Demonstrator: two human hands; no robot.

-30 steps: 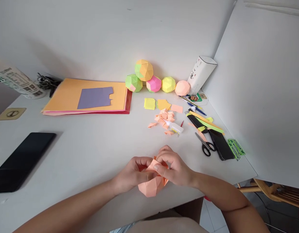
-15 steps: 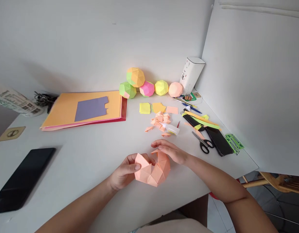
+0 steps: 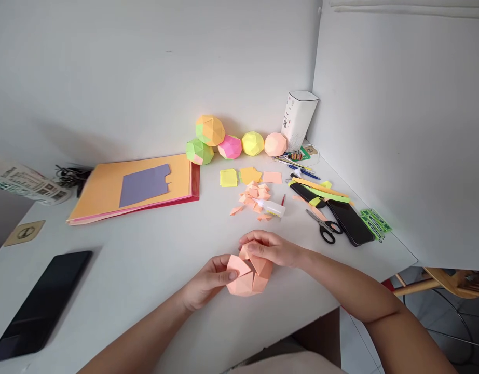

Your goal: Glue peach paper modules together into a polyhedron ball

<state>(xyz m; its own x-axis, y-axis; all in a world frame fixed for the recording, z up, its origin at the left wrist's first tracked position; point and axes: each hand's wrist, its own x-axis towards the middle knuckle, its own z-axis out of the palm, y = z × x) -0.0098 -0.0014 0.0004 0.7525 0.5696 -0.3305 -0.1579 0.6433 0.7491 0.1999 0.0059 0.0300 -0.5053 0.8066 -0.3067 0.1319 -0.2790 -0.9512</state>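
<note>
A peach-coloured folded paper ball (image 3: pixel 249 278), with part of it still open, rests near the front of the white table (image 3: pixel 146 259). My left hand (image 3: pixel 206 280) grips it from the left, thumb pressed on a flap. From above and the right my right hand (image 3: pixel 272 248) closes over its top, fingers curled on the paper. Beyond the hands lies a heap of small peach folded pieces (image 3: pixel 255 196) with a little white glue bottle (image 3: pixel 272 208) beside it.
Several finished paper balls (image 3: pixel 231 140) line the back wall by a white box (image 3: pixel 297 119). Coloured paper sheets (image 3: pixel 138 187) lie back left, a black phone (image 3: pixel 40 304) at front left. Scissors (image 3: pixel 325 228), another phone (image 3: pixel 350 222), pens and paper strips lie right.
My right hand, which lay flat above the ball, has curled down onto its top. The ball has turned in my hands, and the camera view has shifted slightly.
</note>
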